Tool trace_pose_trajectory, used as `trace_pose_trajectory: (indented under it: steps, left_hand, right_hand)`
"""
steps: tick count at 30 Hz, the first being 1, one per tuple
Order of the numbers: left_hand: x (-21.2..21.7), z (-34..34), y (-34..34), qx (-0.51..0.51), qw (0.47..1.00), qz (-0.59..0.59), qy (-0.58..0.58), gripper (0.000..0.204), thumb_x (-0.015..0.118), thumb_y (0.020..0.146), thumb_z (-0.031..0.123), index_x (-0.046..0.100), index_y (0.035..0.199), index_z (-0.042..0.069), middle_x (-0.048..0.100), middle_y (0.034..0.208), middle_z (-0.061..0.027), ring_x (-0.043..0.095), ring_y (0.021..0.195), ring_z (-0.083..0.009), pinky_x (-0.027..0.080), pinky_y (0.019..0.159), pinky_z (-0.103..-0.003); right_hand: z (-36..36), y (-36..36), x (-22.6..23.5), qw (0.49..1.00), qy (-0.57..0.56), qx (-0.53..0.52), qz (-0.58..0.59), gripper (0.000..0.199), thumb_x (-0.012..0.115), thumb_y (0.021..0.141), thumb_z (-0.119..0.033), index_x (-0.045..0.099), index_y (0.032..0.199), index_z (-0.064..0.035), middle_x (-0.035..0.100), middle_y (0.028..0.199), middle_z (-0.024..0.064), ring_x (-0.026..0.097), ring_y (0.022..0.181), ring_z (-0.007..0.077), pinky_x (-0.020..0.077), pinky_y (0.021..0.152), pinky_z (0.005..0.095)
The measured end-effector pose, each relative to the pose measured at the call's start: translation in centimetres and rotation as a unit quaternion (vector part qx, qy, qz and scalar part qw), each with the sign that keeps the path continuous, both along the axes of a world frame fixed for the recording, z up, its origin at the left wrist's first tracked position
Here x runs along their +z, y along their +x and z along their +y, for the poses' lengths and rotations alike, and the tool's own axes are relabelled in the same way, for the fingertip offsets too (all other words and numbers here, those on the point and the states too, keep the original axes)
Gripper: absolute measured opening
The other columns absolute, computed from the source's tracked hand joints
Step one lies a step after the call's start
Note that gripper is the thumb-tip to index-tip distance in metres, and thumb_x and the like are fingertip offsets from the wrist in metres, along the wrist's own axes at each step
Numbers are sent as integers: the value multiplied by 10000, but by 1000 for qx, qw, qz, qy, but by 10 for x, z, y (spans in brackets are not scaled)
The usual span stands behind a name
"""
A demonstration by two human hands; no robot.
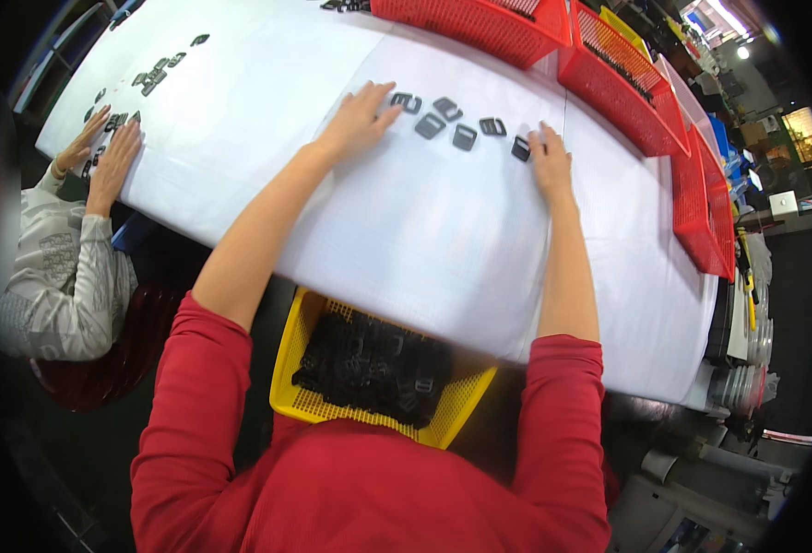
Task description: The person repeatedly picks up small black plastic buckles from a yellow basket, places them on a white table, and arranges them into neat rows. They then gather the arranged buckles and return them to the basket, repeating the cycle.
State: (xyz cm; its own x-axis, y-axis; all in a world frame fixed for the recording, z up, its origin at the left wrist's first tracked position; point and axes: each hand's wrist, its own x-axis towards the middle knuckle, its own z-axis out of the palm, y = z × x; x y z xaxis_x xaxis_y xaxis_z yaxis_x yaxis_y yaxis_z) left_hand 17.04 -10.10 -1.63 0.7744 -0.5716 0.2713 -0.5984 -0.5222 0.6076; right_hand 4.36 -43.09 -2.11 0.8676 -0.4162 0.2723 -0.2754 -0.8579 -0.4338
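Observation:
Several small black plastic buckles [464,137] lie loosely spread on the white-covered table between my hands. My left hand [360,122] reaches to the left end of the group, fingers apart, its tips close beside a buckle [407,102]. At the right end, my right hand [551,166] rests with fingers stretched out along the edge of another buckle [521,147]; whether a fingertip presses on it is hard to make out. Neither hand grips anything. A yellow basket [283,373] full of similar black pieces sits below the table edge, against my body.
Red perforated baskets [627,115] line the far and right table edges, some with dark pieces inside. At left, a co-worker's hands [115,157] lie on the table near more black pieces [155,76]. The white tabletop [406,249] stretches toward me.

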Motion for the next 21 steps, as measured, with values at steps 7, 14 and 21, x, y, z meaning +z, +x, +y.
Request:
trace_pose_trajectory:
  steps: [7, 14, 21]
  left_hand:
    - [4, -74, 0, -97, 994, -20, 36, 470, 421, 993, 358, 440, 1392, 109, 456, 1422, -147, 334, 1383, -286, 197, 1152, -477]
    - [17, -14, -64, -169, 976, 103, -90, 373, 560, 910, 180, 546, 1252, 34, 568, 1248, -189, 534, 1159, -334, 411, 1004, -389]
    - [55, 94, -181, -255, 888, 378, -56, 300, 558, 897, 24, 612, 1192, 28, 647, 1135, -113, 615, 1016, -194, 474, 905, -313]
  right_hand:
    - [79, 38, 8, 986, 66, 147, -39, 482, 505, 943, -399, 535, 1319, -98, 514, 1375, 132, 415, 1331, 289, 247, 1129, 464]
    - [123, -32, 12, 954, 192, 226, -38, 373, 606, 901, -213, 590, 1239, -57, 578, 1279, 160, 486, 1262, 314, 318, 1105, 411]
    - [192, -174, 48, 907, 213, 362, 33, 329, 646, 841, -59, 639, 1170, -76, 639, 1184, 106, 523, 1231, 300, 332, 1100, 426]
